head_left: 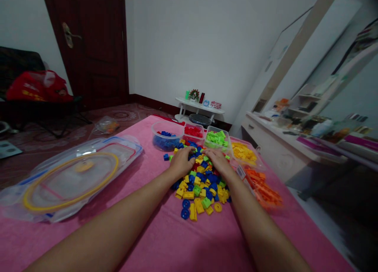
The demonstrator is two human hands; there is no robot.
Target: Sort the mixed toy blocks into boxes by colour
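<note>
A heap of small plastic bricks (199, 187) in yellow, blue, green and red lies on a pink cloth (165, 240). My left hand (182, 161) rests on the far left of the heap with fingers curled down into the bricks. My right hand (217, 160) rests beside it on the far right of the heap, fingers also bent onto the bricks. Whether either hand grips a brick is hidden by the fingers.
Clear tubs stand behind and right of the heap: blue bricks (165, 138), red (193, 131), green (217, 139), yellow (243, 152), orange (262, 189). Several clear lids (73, 177) are stacked at the left. A dresser (277, 146) stands close on the right.
</note>
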